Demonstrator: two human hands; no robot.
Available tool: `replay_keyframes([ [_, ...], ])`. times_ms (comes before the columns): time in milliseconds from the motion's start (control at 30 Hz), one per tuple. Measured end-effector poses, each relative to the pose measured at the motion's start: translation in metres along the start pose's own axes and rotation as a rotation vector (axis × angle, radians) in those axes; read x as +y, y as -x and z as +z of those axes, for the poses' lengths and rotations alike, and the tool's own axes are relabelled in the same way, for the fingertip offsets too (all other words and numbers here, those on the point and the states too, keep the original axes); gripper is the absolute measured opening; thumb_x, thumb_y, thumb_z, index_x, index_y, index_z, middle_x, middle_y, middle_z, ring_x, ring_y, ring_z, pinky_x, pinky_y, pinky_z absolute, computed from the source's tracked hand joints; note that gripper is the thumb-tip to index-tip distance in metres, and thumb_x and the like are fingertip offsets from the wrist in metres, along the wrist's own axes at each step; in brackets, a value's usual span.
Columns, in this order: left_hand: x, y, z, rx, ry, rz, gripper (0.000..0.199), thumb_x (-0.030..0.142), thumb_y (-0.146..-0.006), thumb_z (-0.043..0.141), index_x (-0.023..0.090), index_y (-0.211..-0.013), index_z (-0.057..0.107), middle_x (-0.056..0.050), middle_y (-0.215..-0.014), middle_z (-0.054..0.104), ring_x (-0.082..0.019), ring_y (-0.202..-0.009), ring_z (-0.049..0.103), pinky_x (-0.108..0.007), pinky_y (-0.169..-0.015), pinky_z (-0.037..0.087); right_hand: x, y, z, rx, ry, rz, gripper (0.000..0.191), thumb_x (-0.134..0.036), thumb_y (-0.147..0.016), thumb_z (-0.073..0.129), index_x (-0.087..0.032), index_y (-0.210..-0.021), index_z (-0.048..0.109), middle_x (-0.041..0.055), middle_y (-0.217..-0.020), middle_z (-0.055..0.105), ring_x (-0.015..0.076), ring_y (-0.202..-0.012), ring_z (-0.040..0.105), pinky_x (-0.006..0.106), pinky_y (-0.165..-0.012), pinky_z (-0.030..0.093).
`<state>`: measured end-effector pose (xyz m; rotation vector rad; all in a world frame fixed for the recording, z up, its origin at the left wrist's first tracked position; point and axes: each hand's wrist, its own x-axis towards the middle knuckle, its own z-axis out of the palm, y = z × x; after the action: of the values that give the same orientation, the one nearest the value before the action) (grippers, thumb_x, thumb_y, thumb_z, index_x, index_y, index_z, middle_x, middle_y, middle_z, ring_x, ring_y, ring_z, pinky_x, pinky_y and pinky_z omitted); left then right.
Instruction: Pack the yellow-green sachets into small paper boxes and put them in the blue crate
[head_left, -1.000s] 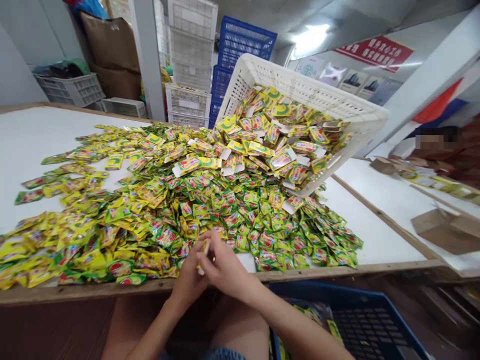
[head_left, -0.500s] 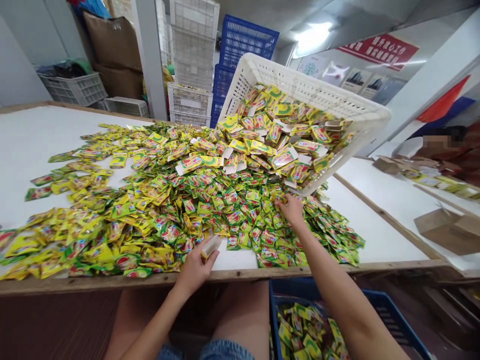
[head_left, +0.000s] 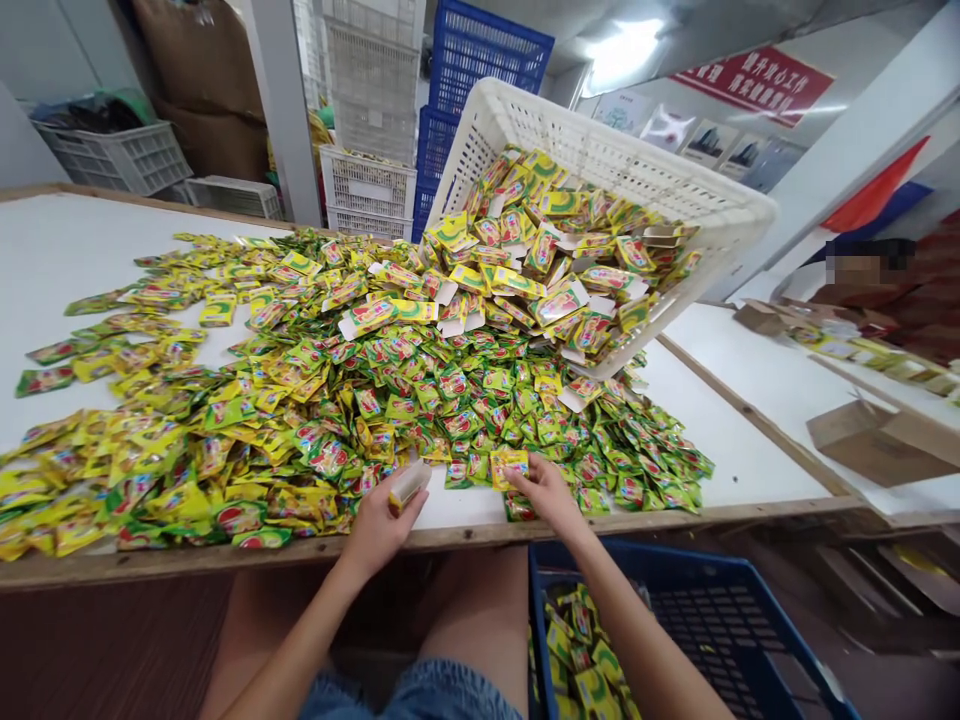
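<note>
My left hand [head_left: 386,520] is closed around a small box [head_left: 409,486] near the table's front edge, its pale side facing up. To the right, my right hand [head_left: 550,492] pinches a yellow packet [head_left: 509,468] between thumb and fingers. A wide heap of green and yellow packets [head_left: 330,390] lies behind and beside both hands. Beyond it, a tilted white crate [head_left: 622,150] spills small yellow boxes [head_left: 517,280], several with open flaps, onto the heap.
A blue basket [head_left: 720,570] holding small boxes stands below the table edge at the right. Stacked white crates [head_left: 371,185] and blue crates [head_left: 487,60] rise behind. An open cardboard box [head_left: 885,440] and a person [head_left: 862,270] are at the right.
My right hand has come back from below the crate toward my left hand, bringing a yellow packet. My left hand keeps its box. The view has shifted slightly.
</note>
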<state>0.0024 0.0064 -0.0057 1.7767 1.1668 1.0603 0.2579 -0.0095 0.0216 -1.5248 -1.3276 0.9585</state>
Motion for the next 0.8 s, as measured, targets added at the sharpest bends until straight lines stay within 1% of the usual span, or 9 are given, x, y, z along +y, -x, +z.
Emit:
replay_keyframes([
  [67,-0.001,0.0,0.001,0.007,-0.009,0.021,0.036,0.036,-0.078,0.056,0.016,-0.108,0.061,-0.01,-0.11,0.065,-0.024,-0.099,0.061,-0.037,-0.089,0.047,0.008,-0.002,0.009,0.015,0.09,-0.021,0.031,-0.042,-0.073,0.057,-0.017,-0.09,0.057,0.0038,-0.075,0.062,0.0207,-0.073,0.059,0.031,-0.065,0.046],
  [167,-0.003,0.001,0.001,0.019,-0.017,0.042,0.035,0.035,-0.078,0.056,0.016,-0.107,0.061,-0.01,-0.108,0.066,-0.024,-0.099,0.061,-0.038,-0.09,0.046,0.015,-0.006,0.025,0.18,0.425,-0.053,0.023,-0.037,-0.072,0.057,-0.018,-0.084,0.058,0.0051,-0.076,0.06,0.0234,-0.078,0.055,0.035,-0.071,0.043],
  [233,-0.003,0.001,0.0,0.017,-0.013,0.043,0.034,0.035,-0.078,0.056,0.016,-0.105,0.062,-0.009,-0.108,0.066,-0.023,-0.099,0.061,-0.037,-0.091,0.045,0.016,-0.008,0.034,0.273,0.615,-0.103,0.02,-0.033,-0.072,0.057,-0.018,-0.086,0.058,0.0079,-0.086,0.061,0.0264,-0.087,0.052,0.038,-0.077,0.039],
  [300,-0.003,0.001,0.0,0.016,-0.01,0.044,0.033,0.035,-0.078,0.056,0.016,-0.104,0.062,-0.009,-0.108,0.066,-0.023,-0.099,0.061,-0.037,-0.09,0.046,0.014,-0.01,0.039,0.287,0.709,-0.169,0.024,-0.029,-0.073,0.057,-0.019,-0.095,0.056,0.0096,-0.098,0.06,0.0286,-0.097,0.048,0.04,-0.083,0.034],
  [333,-0.003,0.001,0.0,0.017,-0.012,0.045,0.033,0.034,-0.078,0.057,0.016,-0.104,0.062,-0.009,-0.109,0.066,-0.023,-0.099,0.061,-0.036,-0.089,0.047,0.013,-0.01,0.041,0.278,0.74,-0.19,0.025,-0.028,-0.074,0.057,-0.02,-0.098,0.056,0.0094,-0.099,0.06,0.029,-0.099,0.046,0.041,-0.085,0.032],
  [433,-0.005,0.001,0.0,0.014,-0.021,0.052,0.034,0.035,-0.077,0.057,0.016,-0.106,0.061,-0.009,-0.108,0.066,-0.023,-0.098,0.061,-0.037,-0.088,0.047,0.007,-0.008,0.042,0.261,0.806,-0.178,0.02,-0.027,-0.074,0.057,-0.021,-0.093,0.056,0.0079,-0.091,0.06,0.0284,-0.094,0.046,0.042,-0.083,0.03],
  [567,-0.006,0.001,0.0,-0.008,-0.031,0.076,0.034,0.034,-0.078,0.057,0.017,-0.106,0.061,-0.01,-0.109,0.065,-0.023,-0.1,0.06,-0.038,-0.091,0.046,-0.005,0.002,0.046,0.28,0.762,-0.213,0.01,-0.025,-0.074,0.057,-0.021,-0.083,0.054,0.0061,-0.088,0.057,0.0258,-0.089,0.045,0.04,-0.081,0.031],
  [667,0.001,-0.001,-0.003,-0.032,-0.048,0.125,0.031,0.033,-0.078,0.057,0.019,-0.105,0.061,-0.008,-0.11,0.064,-0.023,-0.104,0.058,-0.038,-0.093,0.043,-0.016,0.013,0.055,0.262,0.57,-0.302,0.007,-0.021,-0.075,0.055,-0.021,-0.082,0.053,0.0046,-0.086,0.055,0.0235,-0.088,0.045,0.036,-0.079,0.034],
  [800,0.013,-0.004,-0.009,-0.173,-0.037,0.243,0.022,0.028,-0.08,0.054,0.022,-0.099,0.063,-0.008,-0.125,0.053,-0.023,-0.116,0.049,-0.038,-0.099,0.037,-0.026,0.021,0.075,0.163,0.244,-0.352,0.007,-0.019,-0.077,0.053,-0.022,-0.082,0.051,0.0028,-0.086,0.055,0.02,-0.085,0.049,0.031,-0.076,0.039],
])
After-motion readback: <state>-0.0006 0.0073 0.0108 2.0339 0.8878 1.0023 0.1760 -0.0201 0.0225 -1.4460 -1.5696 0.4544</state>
